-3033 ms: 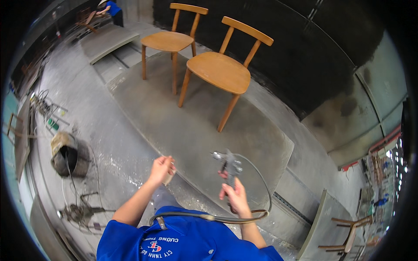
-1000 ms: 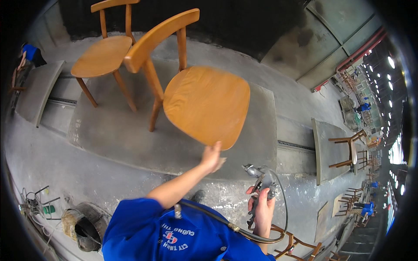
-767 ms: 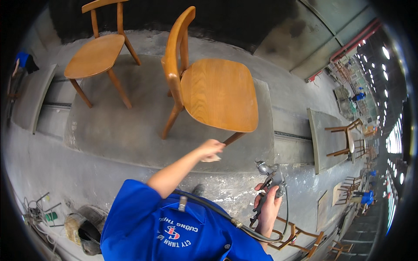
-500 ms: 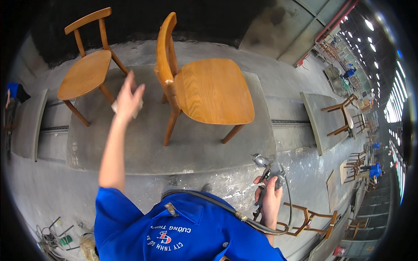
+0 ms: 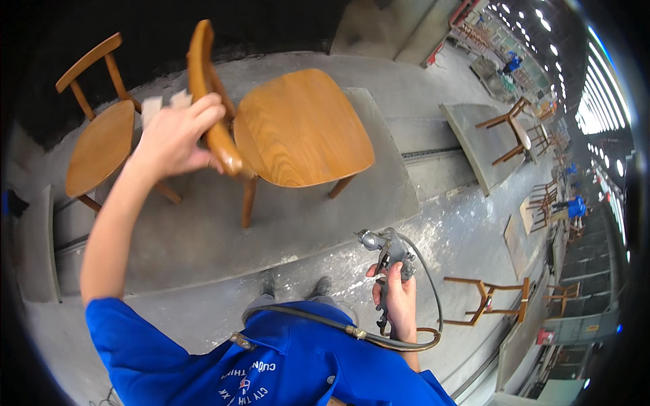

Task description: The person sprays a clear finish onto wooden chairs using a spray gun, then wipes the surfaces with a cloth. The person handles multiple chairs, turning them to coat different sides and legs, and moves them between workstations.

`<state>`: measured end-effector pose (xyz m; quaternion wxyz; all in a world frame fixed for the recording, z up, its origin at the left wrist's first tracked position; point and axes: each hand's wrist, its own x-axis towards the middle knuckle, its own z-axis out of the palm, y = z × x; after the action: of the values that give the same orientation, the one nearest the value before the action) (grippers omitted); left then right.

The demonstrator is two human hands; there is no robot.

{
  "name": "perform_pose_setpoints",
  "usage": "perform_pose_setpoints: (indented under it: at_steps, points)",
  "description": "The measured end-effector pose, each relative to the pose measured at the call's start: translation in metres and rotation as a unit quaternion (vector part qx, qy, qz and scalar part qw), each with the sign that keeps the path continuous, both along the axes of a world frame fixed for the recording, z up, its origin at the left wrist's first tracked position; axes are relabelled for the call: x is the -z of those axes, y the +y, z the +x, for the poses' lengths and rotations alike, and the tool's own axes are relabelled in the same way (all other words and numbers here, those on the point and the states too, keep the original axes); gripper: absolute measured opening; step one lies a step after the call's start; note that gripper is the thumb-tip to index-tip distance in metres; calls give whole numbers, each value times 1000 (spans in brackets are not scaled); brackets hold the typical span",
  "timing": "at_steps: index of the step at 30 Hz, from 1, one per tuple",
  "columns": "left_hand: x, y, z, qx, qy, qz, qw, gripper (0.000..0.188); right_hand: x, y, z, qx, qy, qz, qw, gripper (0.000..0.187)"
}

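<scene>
My left hand (image 5: 177,139) is closed round the curved backrest of a wooden chair (image 5: 305,128), thumb on the near side. Pale scraps (image 5: 153,108) show at its fingers; whether cloth or finger wraps, I cannot tell. The chair has a glossy orange-brown finish and a rounded seat with visible grain. Low in front of my body, my right hand (image 5: 401,304) grips a metal spray gun (image 5: 391,252), nozzle pointing left. A dark hose (image 5: 430,281) loops from the gun and across my waist.
Another wooden chair (image 5: 101,145) stands at the left on the same grey platform (image 5: 291,233). To the right is a second board (image 5: 467,145) with a chair (image 5: 514,128) on it. A chair frame (image 5: 487,301) lies lower right. People in blue work farther off.
My left hand has reached up and taken hold of the chair's backrest, which now leans differently. The view has shifted, and my right hand still has the spray gun.
</scene>
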<state>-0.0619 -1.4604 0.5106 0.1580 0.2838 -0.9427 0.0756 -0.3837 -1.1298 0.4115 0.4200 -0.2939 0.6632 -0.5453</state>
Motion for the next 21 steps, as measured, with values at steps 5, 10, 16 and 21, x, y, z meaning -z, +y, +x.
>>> perform_pose_setpoints:
  at_steps: [5, 10, 16, 21]
  points:
    - [36, 76, -40, -69, 76, -58, 993, 77, 22, 3, -20, 10, -10, -10, 1000, 56]
    - [53, 101, -137, -176, 160, 18, 971, 73, 21, 6, -52, 33, -13, -57, 998, 47]
    - [79, 127, -176, -105, 402, -21, 909, 42, 19, 3, -69, 49, -2, -32, 998, 46]
    - [175, 124, -131, -123, 396, 129, 901, 14, 32, 10, -71, 55, -48, 13, 997, 46]
